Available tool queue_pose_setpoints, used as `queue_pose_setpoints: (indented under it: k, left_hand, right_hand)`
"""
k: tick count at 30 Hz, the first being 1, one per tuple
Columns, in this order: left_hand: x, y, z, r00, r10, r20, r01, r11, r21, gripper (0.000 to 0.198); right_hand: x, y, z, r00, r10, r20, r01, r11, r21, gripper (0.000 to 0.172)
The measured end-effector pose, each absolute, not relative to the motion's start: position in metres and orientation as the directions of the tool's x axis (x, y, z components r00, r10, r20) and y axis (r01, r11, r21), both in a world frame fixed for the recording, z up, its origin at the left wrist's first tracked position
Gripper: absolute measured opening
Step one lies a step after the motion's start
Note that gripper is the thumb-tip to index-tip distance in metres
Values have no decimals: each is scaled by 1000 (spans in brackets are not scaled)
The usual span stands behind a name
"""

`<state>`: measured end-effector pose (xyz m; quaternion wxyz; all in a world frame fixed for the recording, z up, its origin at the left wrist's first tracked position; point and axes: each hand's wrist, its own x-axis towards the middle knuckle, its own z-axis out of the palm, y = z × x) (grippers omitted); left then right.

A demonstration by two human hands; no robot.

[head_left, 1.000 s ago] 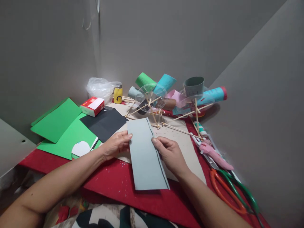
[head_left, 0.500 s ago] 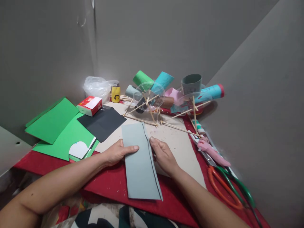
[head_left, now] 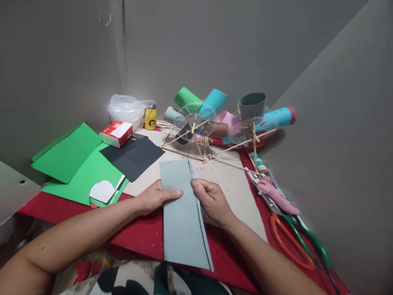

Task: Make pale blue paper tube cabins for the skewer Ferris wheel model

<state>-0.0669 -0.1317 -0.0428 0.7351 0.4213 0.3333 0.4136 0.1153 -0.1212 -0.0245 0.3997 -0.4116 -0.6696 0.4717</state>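
Observation:
A folded sheet of grey-blue paper [head_left: 184, 229] is held up over the front of the table, its long side upright and a narrow folded strip running down its right edge. My left hand [head_left: 155, 196] grips it from the left, thumb flat on the front face and fingers behind. With thumb and fingers, my right hand [head_left: 211, 198] pinches the folded right edge in its upper part. Behind the paper lies a beige board [head_left: 229, 192] on a red tablecloth [head_left: 141, 237].
Green sheets [head_left: 70, 153], a black sheet [head_left: 132, 157] and a red box [head_left: 116, 134] lie left. Stick frames with paper tubes [head_left: 213, 102] stand at the back. Orange-and-green-handled scissors [head_left: 276, 229] and a pink glue gun [head_left: 278, 196] lie right. Grey walls rise behind.
My right thumb has shifted slightly left onto the folded edge. The sheet's lower end has tipped a little down and toward me. The view has moved slightly.

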Motion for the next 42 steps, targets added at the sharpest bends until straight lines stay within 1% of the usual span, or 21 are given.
queue_pose_setpoints:
  k: [2,4,6,9,11,16,21,24,27,29,30,32,34,36,38,42]
  left_hand:
    - [-67,-131,-44,439,883,-166,-321,327,889,38]
    - [-66,-131,-44,440,879,-184,-319,345,883,39]
    - [-66,-131,-43,438,881,-178,-324,340,883,39]
    - [-66,-132,-41,468,874,-133,-351,322,879,41]
    - [-66,-131,-41,483,867,-118,-362,321,875,43]
    - [-66,-131,-43,442,883,-156,-366,336,868,42]
    - [-66,-132,-42,429,891,-152,-374,328,868,38]
    - [-66,-132,-41,409,900,-150,-376,316,871,37]
    - [-66,-132,-42,405,896,-185,-352,339,872,39]
    - [-65,-131,-43,394,896,-206,-340,351,873,40]
    - [-65,-131,-43,387,898,-209,-339,349,873,40]
    - [-64,-132,-43,393,898,-199,-342,344,875,40]
    - [-64,-133,-42,435,883,-175,-345,343,874,42]
    - [-65,-133,-41,485,862,-145,-349,343,872,44]
    - [-65,-133,-42,508,850,-140,-343,349,872,44]
    - [-65,-134,-45,494,853,-170,-337,368,866,37]
  right_hand:
    - [115,-120,-25,-310,929,205,252,288,-924,50]
    - [116,-119,-25,-286,932,224,278,304,-911,51]
    - [117,-118,-27,-288,944,158,217,225,-950,52]
    - [120,-116,-31,-338,941,9,81,38,-996,55]
    - [121,-117,-34,-365,931,-22,43,-7,-999,56]
    - [118,-121,-37,-419,908,-29,48,-10,-999,55]
    - [116,-123,-35,-401,916,-23,48,-4,-999,52]
    - [116,-122,-33,-382,924,33,119,85,-989,50]
    - [116,-122,-32,-351,929,115,241,208,-948,53]
    - [116,-122,-31,-350,926,142,288,250,-924,55]
    - [116,-122,-31,-353,925,138,289,248,-925,55]
    - [117,-121,-30,-352,931,97,239,190,-952,57]
    - [118,-120,-30,-340,940,42,158,101,-982,58]
    - [118,-119,-30,-330,944,9,107,47,-993,59]
    - [118,-117,-32,-346,938,6,105,45,-993,59]
    - [117,-116,-34,-375,926,35,119,86,-989,55]
